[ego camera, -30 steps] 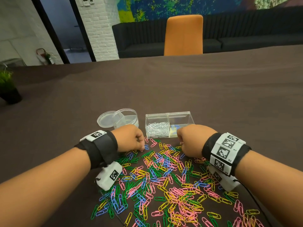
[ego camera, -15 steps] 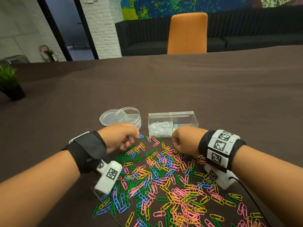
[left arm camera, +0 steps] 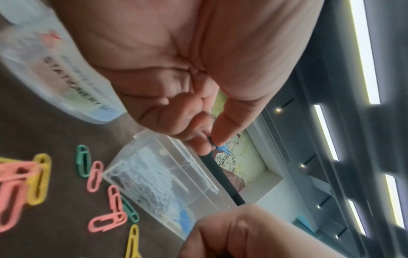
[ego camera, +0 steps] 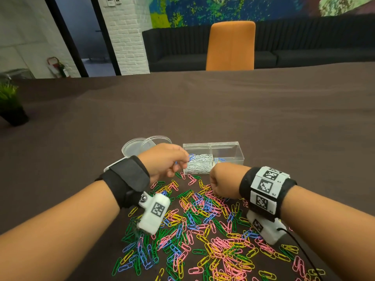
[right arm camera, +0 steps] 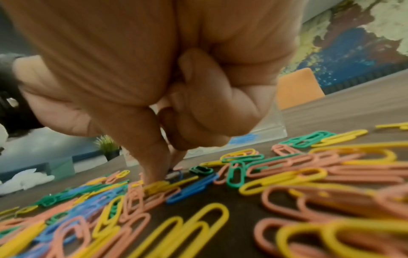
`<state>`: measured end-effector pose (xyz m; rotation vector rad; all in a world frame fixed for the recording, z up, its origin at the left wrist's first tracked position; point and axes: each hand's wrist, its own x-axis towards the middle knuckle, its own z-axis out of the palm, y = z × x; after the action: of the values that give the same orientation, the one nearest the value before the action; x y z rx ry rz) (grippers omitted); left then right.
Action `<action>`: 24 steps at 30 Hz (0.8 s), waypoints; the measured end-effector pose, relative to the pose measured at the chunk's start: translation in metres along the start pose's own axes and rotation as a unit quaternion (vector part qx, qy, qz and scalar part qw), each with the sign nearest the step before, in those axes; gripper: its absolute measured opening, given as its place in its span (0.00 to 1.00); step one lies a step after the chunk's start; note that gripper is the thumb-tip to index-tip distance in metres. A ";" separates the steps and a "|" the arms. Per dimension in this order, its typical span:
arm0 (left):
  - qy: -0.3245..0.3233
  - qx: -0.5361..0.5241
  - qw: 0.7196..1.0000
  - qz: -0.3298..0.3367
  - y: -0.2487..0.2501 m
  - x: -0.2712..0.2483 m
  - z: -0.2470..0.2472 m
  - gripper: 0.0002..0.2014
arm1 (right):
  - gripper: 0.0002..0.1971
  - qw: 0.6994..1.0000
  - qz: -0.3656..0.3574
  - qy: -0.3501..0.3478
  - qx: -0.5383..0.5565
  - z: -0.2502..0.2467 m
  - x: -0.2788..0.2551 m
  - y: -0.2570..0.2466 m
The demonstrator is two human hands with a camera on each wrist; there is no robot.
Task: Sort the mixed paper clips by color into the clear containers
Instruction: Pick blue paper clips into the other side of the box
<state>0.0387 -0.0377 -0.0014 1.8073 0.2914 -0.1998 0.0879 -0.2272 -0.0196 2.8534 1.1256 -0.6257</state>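
Note:
A heap of pink, yellow, green and blue paper clips [ego camera: 203,220] is spread on the dark table. Behind it stands a clear two-part box [ego camera: 227,146]: silver clips fill its left part, a few blue clips [ego camera: 220,159] lie in its right part. My left hand [ego camera: 187,159] pinches a blue paper clip [left arm camera: 223,148] between thumb and forefinger, held over the box's left part. My right hand [ego camera: 214,192] is down on the heap's far edge. Its thumb and forefinger close on a blue clip [right arm camera: 176,174] lying there, and the other fingers are curled.
A round clear tub [ego camera: 156,139] and its lid [ego camera: 132,147] sit left of the box, partly behind my left hand. A potted plant [ego camera: 10,104] stands at the far left of the table. An orange chair [ego camera: 231,45] is at the far side.
My left hand has lifted off the heap with a blue clip and moved right and up toward the box. My right hand has drawn slightly back along the heap's far edge.

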 end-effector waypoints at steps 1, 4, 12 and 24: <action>0.009 0.018 1.000 0.015 0.004 0.004 0.003 0.06 | 0.12 1.000 -0.003 0.002 0.019 0.000 0.000 0.001; 0.027 0.099 0.993 0.063 0.016 0.018 0.013 0.05 | 0.09 0.996 -0.015 0.015 0.088 -0.001 -0.005 0.012; 0.036 0.347 0.925 0.153 0.048 0.044 0.046 0.03 | 0.13 0.976 0.002 0.037 0.216 -0.014 -0.030 0.051; -0.006 0.425 0.890 0.167 0.058 0.055 0.063 0.17 | 0.12 0.951 0.042 0.158 0.262 -0.062 -0.020 0.064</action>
<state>0.1096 -0.1076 0.0203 2.6874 -0.1638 -0.0942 0.1389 -0.2782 0.0366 3.5409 0.9764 -0.5417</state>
